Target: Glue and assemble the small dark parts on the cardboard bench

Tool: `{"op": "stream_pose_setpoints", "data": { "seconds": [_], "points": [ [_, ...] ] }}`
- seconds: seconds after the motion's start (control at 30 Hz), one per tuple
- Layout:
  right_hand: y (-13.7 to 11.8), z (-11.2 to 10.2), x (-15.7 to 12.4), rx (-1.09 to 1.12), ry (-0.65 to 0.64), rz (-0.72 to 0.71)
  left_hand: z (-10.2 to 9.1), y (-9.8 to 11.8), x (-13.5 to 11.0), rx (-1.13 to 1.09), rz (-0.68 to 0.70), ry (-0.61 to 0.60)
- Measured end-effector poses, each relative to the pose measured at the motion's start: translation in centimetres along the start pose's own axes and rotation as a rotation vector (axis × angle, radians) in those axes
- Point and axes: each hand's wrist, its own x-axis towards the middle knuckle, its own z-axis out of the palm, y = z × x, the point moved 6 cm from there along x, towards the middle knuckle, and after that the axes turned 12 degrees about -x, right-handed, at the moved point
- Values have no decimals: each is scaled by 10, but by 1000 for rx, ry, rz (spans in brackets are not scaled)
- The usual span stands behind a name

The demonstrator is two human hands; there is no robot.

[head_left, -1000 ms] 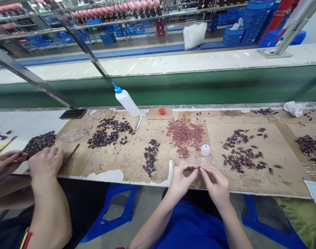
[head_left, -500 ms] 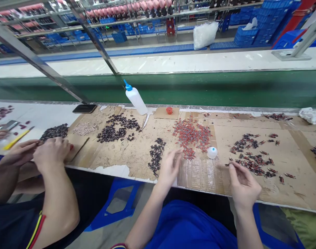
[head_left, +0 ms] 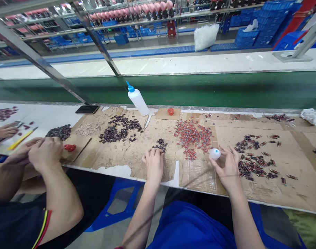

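My left hand (head_left: 154, 162) rests knuckles-up on the small pile of dark parts (head_left: 160, 144) near the table's front edge, fingers curled down into it; what they hold is hidden. My right hand (head_left: 226, 165) reaches to the small white round cap (head_left: 214, 153), thumb and fingers touching its side. A heap of red parts (head_left: 192, 135) lies just beyond the cap. A spread of dark-and-red parts (head_left: 253, 157) lies right of my right hand. All sit on brown cardboard (head_left: 137, 152).
A white squeeze bottle with blue nozzle (head_left: 137, 99) leans at the back, an orange cap (head_left: 170, 111) beside it. A co-worker's hands (head_left: 35, 152) work at the left near a dark pile (head_left: 59, 131), a red piece (head_left: 69, 147) and a phone (head_left: 87, 109). A green conveyor (head_left: 199, 90) runs behind.
My hands parted from a joined pinch at the table edge. The left went to the small dark pile; the right swung out right, then came back to the white cap.
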Motion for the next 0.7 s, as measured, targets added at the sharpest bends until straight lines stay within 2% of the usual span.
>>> {"op": "stream_pose_setpoints", "data": {
  "seconds": [0.1,0.17,0.27,0.33,0.43,0.53,0.7],
  "points": [
    [7,-1,-8,202,-87,187,7,10,-2,-95,52,-61],
    [11,-4,-15,333,-97,289,19,23,-10,-199,121,-160],
    [12,-12,-21,476,-16,344,44,49,-30,-340,244,-345],
    [15,-16,-23,532,40,370,57,64,-45,-396,306,-412],
    [21,-19,-27,595,117,430,69,75,-58,-426,341,-397],
    [24,-19,-30,610,145,466,71,74,-59,-427,325,-327],
    [16,-22,-34,456,142,436,70,71,-58,-475,298,-316]
  ]
}}
